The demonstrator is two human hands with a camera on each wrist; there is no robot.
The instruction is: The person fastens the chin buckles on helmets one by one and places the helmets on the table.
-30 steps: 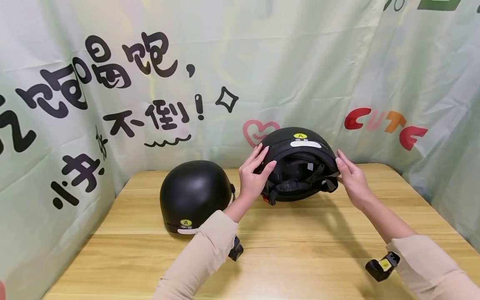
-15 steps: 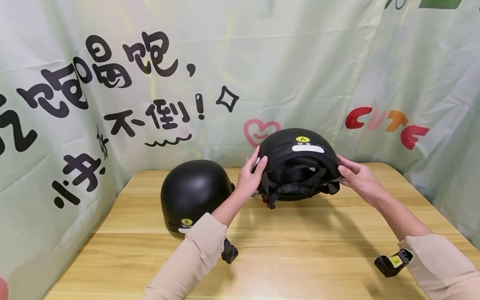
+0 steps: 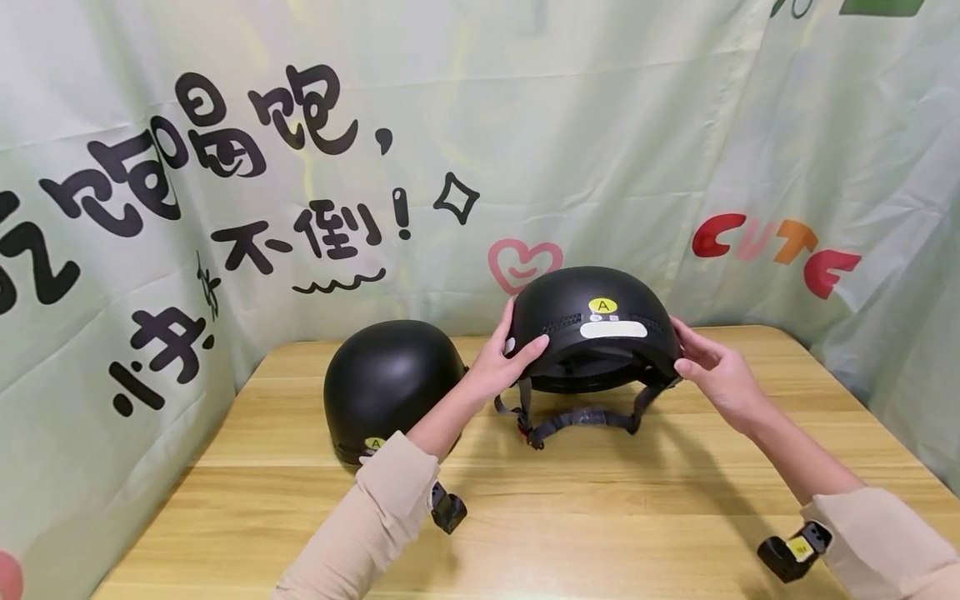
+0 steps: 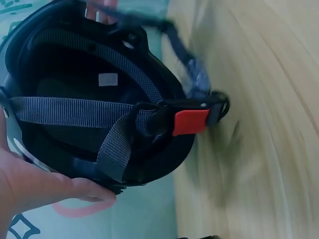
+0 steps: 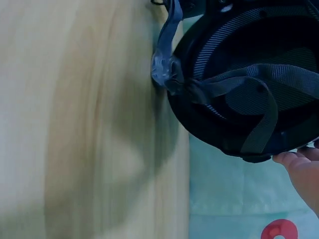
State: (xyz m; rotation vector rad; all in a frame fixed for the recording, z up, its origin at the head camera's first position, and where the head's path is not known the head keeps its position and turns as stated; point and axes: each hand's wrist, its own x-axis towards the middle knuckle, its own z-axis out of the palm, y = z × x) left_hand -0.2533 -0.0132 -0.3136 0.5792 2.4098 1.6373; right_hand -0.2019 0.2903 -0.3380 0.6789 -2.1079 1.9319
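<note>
Both hands hold a matte black helmet above the back of the table, its yellow "A" sticker and white label facing the head camera. The left hand grips its left rim, thumb on the front of the shell. At the right rim the right hand pinches the edge. A chin strap hangs below. In the left wrist view the red buckle, grey straps and dark inside show; the right wrist view shows the helmet's inner rim and the right fingers at its edge.
A second black helmet stands on the wooden table at the left, partly behind the left forearm. A printed fabric curtain hangs behind the table and along its sides.
The held helmet has tilted so its shell faces the head camera more and its inside less. Its strap now hangs lower. Both hands have turned with it; the other helmet stays put.
</note>
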